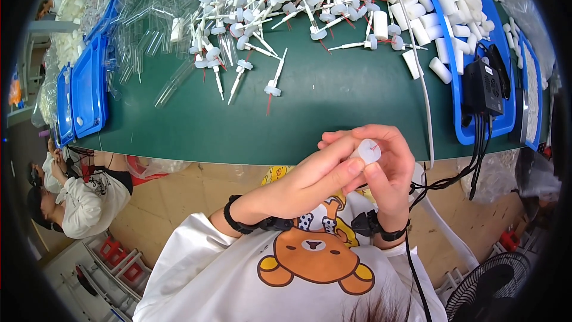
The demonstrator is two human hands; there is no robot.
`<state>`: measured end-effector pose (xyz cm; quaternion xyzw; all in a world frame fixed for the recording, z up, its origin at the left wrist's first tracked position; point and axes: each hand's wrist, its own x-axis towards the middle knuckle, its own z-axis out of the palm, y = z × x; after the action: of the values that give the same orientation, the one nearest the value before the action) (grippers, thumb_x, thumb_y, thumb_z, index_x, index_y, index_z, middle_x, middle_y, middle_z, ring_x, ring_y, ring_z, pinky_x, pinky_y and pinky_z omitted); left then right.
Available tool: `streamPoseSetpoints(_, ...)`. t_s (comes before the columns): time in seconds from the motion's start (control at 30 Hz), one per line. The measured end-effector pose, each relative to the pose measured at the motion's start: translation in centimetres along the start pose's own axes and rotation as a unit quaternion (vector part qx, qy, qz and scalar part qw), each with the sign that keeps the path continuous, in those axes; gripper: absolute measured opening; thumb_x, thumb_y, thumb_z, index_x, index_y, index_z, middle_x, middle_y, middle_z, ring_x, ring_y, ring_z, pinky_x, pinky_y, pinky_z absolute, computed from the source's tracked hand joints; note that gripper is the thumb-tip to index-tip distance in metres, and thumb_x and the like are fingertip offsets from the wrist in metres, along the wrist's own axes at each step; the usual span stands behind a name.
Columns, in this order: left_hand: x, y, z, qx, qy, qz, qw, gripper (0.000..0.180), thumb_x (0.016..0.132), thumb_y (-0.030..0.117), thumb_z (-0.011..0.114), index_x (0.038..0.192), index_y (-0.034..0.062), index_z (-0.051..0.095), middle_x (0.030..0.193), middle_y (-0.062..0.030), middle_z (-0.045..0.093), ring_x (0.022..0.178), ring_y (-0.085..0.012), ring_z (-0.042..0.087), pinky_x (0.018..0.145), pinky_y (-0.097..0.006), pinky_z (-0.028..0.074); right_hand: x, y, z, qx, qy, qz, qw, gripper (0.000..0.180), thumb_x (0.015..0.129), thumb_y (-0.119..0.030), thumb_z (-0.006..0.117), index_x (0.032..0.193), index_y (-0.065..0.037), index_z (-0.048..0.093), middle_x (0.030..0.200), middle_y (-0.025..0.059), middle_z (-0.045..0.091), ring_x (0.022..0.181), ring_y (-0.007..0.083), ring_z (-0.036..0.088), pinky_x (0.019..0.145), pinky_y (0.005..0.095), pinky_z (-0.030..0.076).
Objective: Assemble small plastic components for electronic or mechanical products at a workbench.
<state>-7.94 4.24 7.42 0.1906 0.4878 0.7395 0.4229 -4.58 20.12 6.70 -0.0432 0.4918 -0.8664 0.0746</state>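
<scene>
Near the front edge of the green table, both my hands are closed around a small white round-ended plug (pixel 369 150). A thin red strand shows at its pale face. My left hand (pixel 325 173) pinches it with the thumb, its other fingers partly behind my right hand. My right hand (pixel 396 158) curls round it from the other side, thumb and forefinger against it. The rest of the plug is hidden by my fingers. Ahead of my hands lies a white stick with a translucent disc and red strand (pixel 273 89), and a heap of the same sticks (pixel 244 30) beyond.
Clear tubes (pixel 155 18) pile up at the back left. White foam-like cylinders (pixel 411 0) fill the back right. Blue trays (pixel 92 101) stand left; another blue tray (pixel 459 134) holds a black box (pixel 482 86) with cables. A white cable (pixel 424 95) crosses the table. A co-worker (pixel 89 197) sits left.
</scene>
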Motion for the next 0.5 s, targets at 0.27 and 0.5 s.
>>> streamPoseSetpoints(0.27,-0.1,0.5,1.1,-0.040,0.073,-0.020,0.996,0.029,0.099,0.025,0.032,0.107,-0.0001,0.045,0.086,-0.0025,0.046,0.074,-0.0092,0.043,0.067,-0.024,0.038,0.5,0.9,0.1,-0.018,-0.022,-0.032,0.999,0.038,0.088,-0.011,0.053,0.120,0.007,0.041,0.114,0.0270,0.056,0.108,0.0282,0.057,0.089,0.0359,0.047)
streamPoseSetpoints(0.5,0.3,-0.3,0.8,-0.122,0.009,0.031,0.992,0.025,0.100,0.018,0.032,0.111,0.0001,0.045,0.075,0.0006,0.044,0.067,-0.0063,0.042,0.062,-0.022,0.037,0.7,1.5,0.2,0.151,-0.031,0.087,0.984,0.056,0.091,-0.041,0.042,0.120,0.006,0.042,0.114,0.0285,0.056,0.104,0.0278,0.059,0.086,0.0352,0.048)
